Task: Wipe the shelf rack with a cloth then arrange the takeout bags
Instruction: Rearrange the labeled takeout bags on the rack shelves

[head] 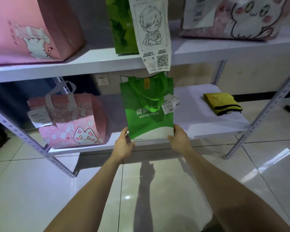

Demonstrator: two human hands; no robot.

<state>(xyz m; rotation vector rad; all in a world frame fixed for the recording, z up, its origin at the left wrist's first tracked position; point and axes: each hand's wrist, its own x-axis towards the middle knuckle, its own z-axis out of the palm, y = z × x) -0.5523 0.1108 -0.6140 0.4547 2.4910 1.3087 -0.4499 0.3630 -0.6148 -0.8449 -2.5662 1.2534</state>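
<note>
Our left hand (124,144) and right hand (179,139) each pinched a bottom corner of the green bag (149,118), holding it upright on the lower shelf (199,126), probably to square it between the pink bag (70,121) and the cloth (222,103).

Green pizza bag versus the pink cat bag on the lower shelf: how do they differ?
The green bag reads MISTER PIZZA on green and white; the pink bag shows a cartoon cat. The left hand and right hand grip the green bag's bottom corners; the pink bag is untouched. The green bag's handles flop down its front; the pink bag's stand up. Both are upright at the lower shelf, each with a white slip.
</note>
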